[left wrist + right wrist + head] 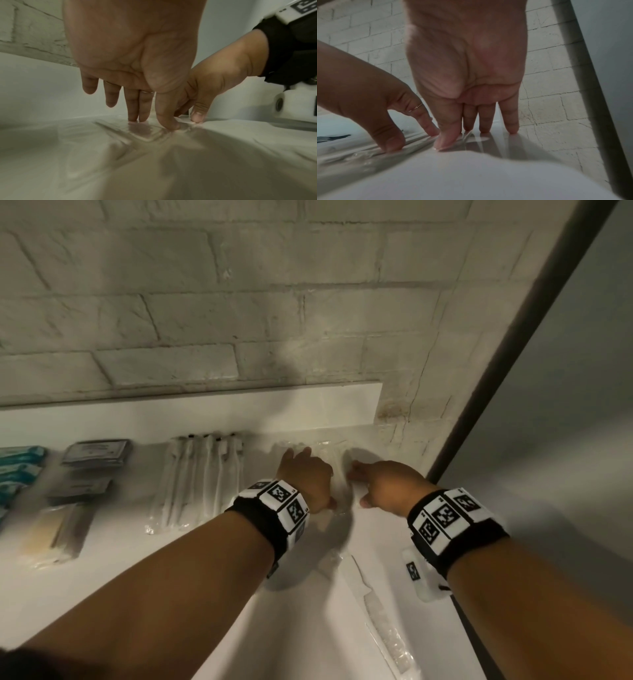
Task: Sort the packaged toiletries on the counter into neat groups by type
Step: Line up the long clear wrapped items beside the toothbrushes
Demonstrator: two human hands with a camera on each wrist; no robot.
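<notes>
Two hands down on a white tabletop under a pale brick wall, dark-edged panel running along the right. Along the back, left to right: teal packets at the frame edge, dark grey sachets stacked in two piles, tan flat packets just in front of those, then a neat row of white wrapped sticks side by side. Clear wrapped packets near the back right corner, between and under the hands, contents too pale to tell. Left hand with straight fingers pressing tips onto the clear wrap, thumb also down, grip wide and holding nothing. Right hand just beside, likewise flat-fingered, fingertips and thumb touching wrap and tabletop, grip wide, nothing enclosed. Thin ring on a left finger. Closer to the camera, one long clear-wrapped item lying diagonally, well apart from the groups. Black wristbands with white coded tags on both wrists.
</notes>
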